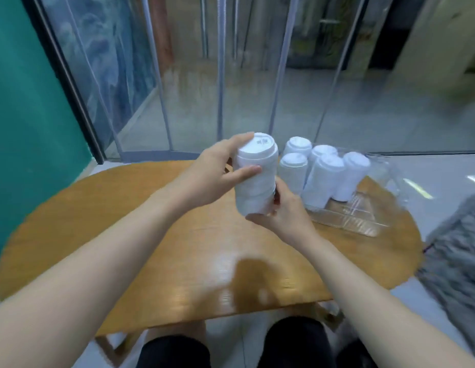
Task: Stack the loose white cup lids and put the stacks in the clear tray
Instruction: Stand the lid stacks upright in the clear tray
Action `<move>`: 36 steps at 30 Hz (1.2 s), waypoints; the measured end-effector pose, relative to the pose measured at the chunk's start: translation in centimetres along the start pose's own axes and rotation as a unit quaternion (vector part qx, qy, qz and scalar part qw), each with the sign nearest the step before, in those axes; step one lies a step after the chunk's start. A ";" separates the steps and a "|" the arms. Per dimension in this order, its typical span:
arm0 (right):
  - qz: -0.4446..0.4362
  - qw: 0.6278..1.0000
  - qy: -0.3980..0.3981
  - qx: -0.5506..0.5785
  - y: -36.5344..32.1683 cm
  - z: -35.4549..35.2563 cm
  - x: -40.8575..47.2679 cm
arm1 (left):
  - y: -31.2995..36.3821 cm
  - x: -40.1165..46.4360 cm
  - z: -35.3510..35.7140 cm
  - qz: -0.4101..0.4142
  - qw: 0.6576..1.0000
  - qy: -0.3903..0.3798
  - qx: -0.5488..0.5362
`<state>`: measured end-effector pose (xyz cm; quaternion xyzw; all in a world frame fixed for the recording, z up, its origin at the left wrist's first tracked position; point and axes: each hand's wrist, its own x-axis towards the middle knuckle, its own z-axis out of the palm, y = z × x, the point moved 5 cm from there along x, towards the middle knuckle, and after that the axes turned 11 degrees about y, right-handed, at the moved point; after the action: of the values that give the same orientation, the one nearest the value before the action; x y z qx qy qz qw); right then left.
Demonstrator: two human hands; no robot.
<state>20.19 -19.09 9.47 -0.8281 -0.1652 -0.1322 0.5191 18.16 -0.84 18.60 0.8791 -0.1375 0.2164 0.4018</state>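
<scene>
Six stacks of white lids were visible: five stood in one clear tray (pixel 348 221), one stack (pixel 255 187) was held in two hands.

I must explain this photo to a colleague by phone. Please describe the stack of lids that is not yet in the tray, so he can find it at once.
Start at the round wooden table. At its far right lies a clear tray holding five white lid stacks. The stack of lids you want is left of the tray, the only one lifted off the table: the left hand grips its top and the right hand its bottom.
</scene>
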 end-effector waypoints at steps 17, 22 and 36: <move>0.120 0.982 0.128 -0.073 12.3 -19.6 2.4 | 10.7 12.7 20.5 0.191 0.971 -0.099 0.107; 0.146 0.977 0.128 -0.092 16.2 -19.5 4.7 | 9.0 15.5 23.8 0.197 0.962 -0.141 0.127; 0.197 0.970 0.093 -0.106 23.3 -17.5 7.4 | 4.0 18.4 29.9 0.242 0.942 -0.182 0.146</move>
<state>35.63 -43.41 0.81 -0.8785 0.0651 -0.1207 0.4576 40.57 -27.53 12.80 0.8928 -0.3835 0.1614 0.1723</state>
